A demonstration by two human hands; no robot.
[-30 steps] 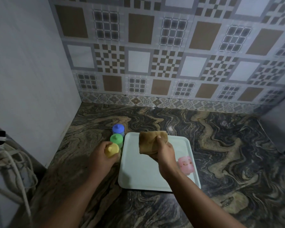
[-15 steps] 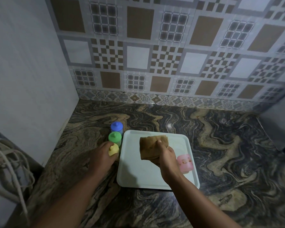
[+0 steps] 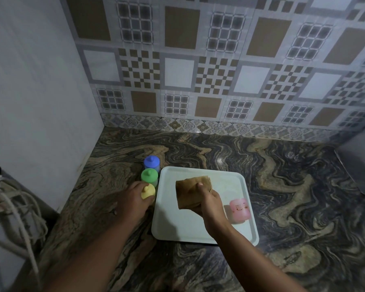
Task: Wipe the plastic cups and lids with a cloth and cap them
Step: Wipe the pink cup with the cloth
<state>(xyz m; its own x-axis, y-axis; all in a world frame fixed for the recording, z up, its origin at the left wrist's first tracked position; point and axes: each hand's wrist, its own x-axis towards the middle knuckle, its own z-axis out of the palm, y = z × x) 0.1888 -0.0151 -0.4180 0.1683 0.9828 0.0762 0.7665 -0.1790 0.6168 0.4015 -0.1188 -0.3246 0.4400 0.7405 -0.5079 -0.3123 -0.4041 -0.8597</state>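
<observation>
Left hand (image 3: 133,199) fingers curled round yellow capped cup (image 3: 148,191) off tray's (image 3: 200,230) left edge, right hand (image 3: 210,202) gripping folded cloth (image 3: 190,192) over tray, pink cup (image 3: 239,208) on its side near right edge, worktop (image 3: 293,186) open rightward

Pretty dim on my feed, kinda bluish. Small glare spots on the countertop (image 3: 219,161) around 12 o'clock. Tile wall (image 3: 198,60) bows from fisheye, everything's slightly soft.

There are four cups: a blue cup (image 3: 151,163), a green cup (image 3: 149,176), a yellow cup (image 3: 148,192) by the left hand (image 3: 133,200), a pink cup (image 3: 239,209) beside the right hand (image 3: 209,202). One cloth (image 3: 191,191). One tray (image 3: 183,228).
</observation>
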